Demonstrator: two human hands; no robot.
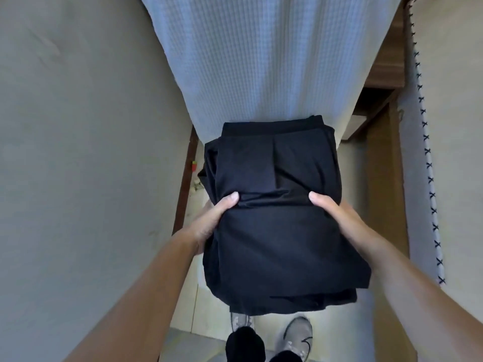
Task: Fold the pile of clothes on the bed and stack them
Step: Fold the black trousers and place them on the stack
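A stack of folded black clothes [277, 231] fills the middle of the head view, held in the air above the floor. My left hand [214, 218] grips its left side, thumb on top and fingers hidden underneath. On the other side my right hand [337, 215] grips the stack the same way, thumb lying on the top fold. The stack's far edge reaches the pale blue waffle bedspread [274, 61], which hangs down ahead.
A beige wall [78, 126] rises on the left. A beige panel with black cross-stitching [428, 158] stands on the right, and brown wooden furniture [379, 100] sits beside it. My grey shoes [298, 335] stand on the light floor below the stack.
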